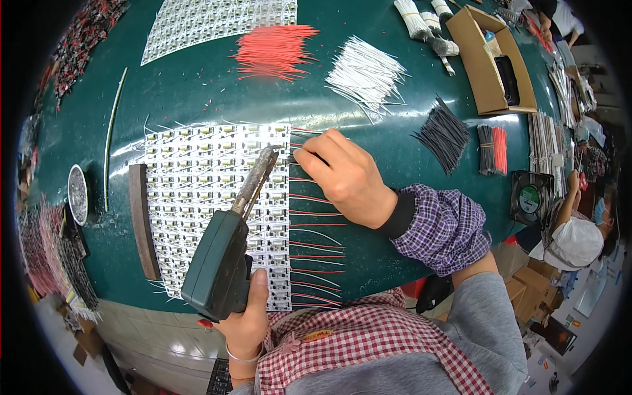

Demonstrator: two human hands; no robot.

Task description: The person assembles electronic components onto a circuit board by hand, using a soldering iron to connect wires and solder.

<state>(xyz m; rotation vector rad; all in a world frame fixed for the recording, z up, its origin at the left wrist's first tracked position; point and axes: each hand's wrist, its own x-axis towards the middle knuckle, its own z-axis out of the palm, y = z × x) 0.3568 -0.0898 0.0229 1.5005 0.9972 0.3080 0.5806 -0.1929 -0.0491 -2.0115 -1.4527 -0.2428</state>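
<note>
- White panel of small circuit boards (210,197), flat on dark green table (197,92), centre-left; rows of tiny components, thin red and white wire leads (316,227) sticking out along right edge.
- Round metal tin (78,194) far left on table; dark curved wooden bar (141,220) lying just beside panel's left edge.
- Long thin pale rod (113,131) above tin, running up table.
- Left hand (245,322) at lower edge, fingers wrapped tight around green pistol-grip soldering gun (220,263); metal tip (266,161) angled up and right, over panel near its right edge.
- Right hand (345,174) right of tip, fingers curled down, fingertips pinching at a wire by panel's upper right corner; purple checked sleeve cover (441,227) on forearm.
- Second white panel (217,23) at top of table.
- Loose pile of red wires (273,49), then pile of white wires (365,72), top centre.
- Pile of black wires (444,135), right of hand; small black-and-red bundle (492,150) beside it.
- Open cardboard box (490,59) upper right.
- Small black fan (530,197) at table's right edge; another person (579,230) seated beyond.
</note>
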